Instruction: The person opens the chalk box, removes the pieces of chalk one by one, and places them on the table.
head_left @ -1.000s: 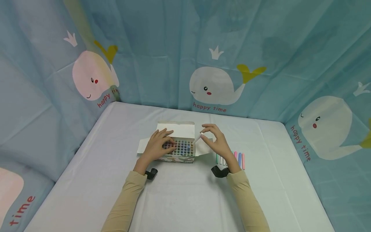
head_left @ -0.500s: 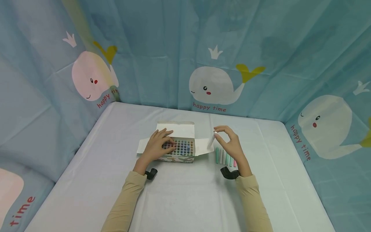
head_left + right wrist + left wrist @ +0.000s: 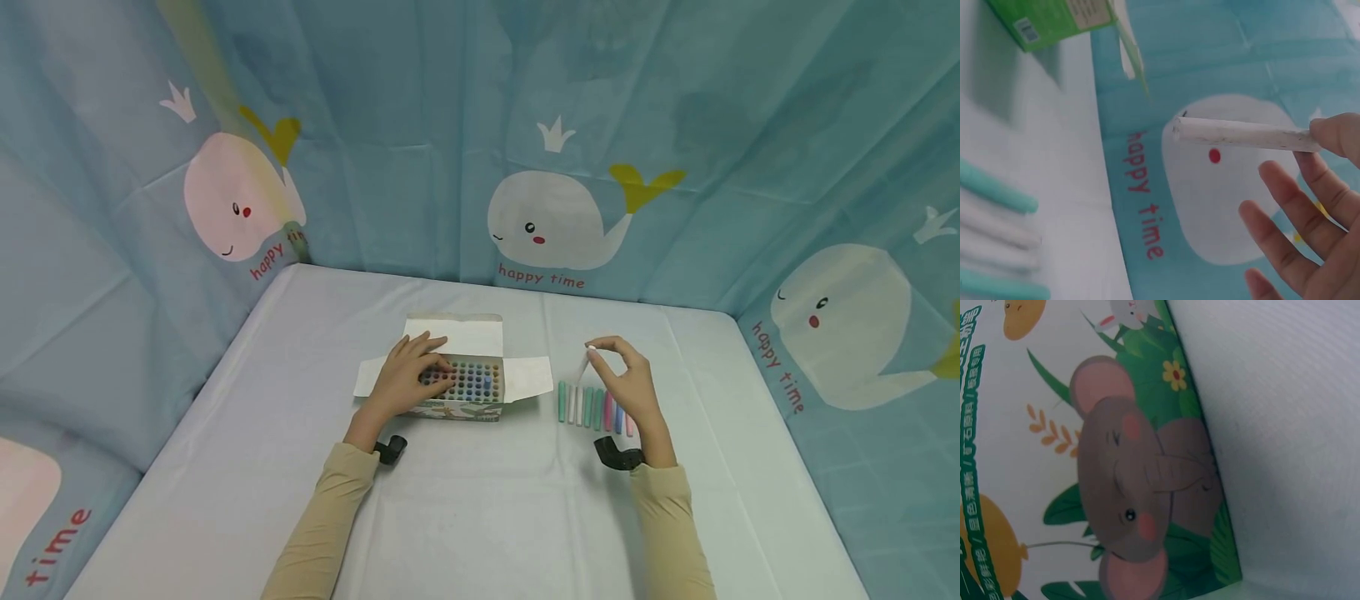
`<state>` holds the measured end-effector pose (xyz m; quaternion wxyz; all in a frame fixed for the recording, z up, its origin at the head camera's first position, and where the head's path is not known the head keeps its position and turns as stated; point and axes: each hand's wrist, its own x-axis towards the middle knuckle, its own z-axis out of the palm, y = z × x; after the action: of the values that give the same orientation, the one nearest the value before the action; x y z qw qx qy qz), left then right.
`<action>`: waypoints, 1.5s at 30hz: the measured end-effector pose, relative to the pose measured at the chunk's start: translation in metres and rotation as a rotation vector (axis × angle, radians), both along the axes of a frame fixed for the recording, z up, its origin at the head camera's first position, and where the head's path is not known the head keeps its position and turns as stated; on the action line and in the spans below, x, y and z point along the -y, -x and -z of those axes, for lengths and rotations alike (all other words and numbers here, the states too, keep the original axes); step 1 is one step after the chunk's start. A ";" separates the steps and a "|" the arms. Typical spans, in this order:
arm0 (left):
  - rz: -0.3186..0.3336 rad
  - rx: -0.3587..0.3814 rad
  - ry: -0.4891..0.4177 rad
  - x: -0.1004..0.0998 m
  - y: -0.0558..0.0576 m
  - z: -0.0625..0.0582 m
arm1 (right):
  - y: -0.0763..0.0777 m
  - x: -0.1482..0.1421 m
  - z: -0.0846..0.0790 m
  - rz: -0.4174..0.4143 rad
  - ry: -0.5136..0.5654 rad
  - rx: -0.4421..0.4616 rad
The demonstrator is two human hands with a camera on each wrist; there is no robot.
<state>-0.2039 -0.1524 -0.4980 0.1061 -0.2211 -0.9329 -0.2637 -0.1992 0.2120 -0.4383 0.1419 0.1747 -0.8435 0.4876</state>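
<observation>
My right hand [image 3: 632,385] pinches a white chalk stick [image 3: 1241,133] near one end between thumb and index finger. In the head view this stick slants down over the left part of a row of chalk sticks on the table. My left hand [image 3: 405,377] rests over the left part of an open cardboard box [image 3: 467,411], thumb and index finger spread above the chalk tops. Colored chalk ends [image 3: 468,382] fill the box in rows, and one blue stick [image 3: 487,382] stands higher than the others. The left wrist view shows only the printed box side with an elephant.
The chalk row, with a green stick [image 3: 562,402] at its left end, lies right of the box. Box flaps stick out, including the right flap [image 3: 528,377] and back flap [image 3: 455,335]. A whale-print curtain [image 3: 420,167] stands behind the white table [image 3: 480,517].
My right hand has moved right, carrying the white chalk stick from beside the box, past the right flap, to above the row. My left hand has stayed on the box.
</observation>
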 end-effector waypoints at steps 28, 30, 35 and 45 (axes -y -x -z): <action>-0.009 -0.004 0.007 -0.001 0.000 0.001 | -0.004 -0.080 0.047 0.278 -0.222 0.291; -0.009 -0.010 0.007 -0.001 0.001 0.001 | -0.006 -0.084 0.048 0.282 -0.248 0.327; -0.009 -0.018 0.010 -0.001 0.001 0.001 | -0.008 -0.096 0.052 0.275 -0.323 0.399; -0.014 0.000 0.005 -0.001 -0.001 -0.001 | -0.008 -0.101 0.059 0.269 -0.360 0.429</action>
<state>-0.2029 -0.1513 -0.4967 0.1074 -0.2148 -0.9351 -0.2605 -0.1909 0.3131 -0.4974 -0.0094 -0.0228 -0.9426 0.3329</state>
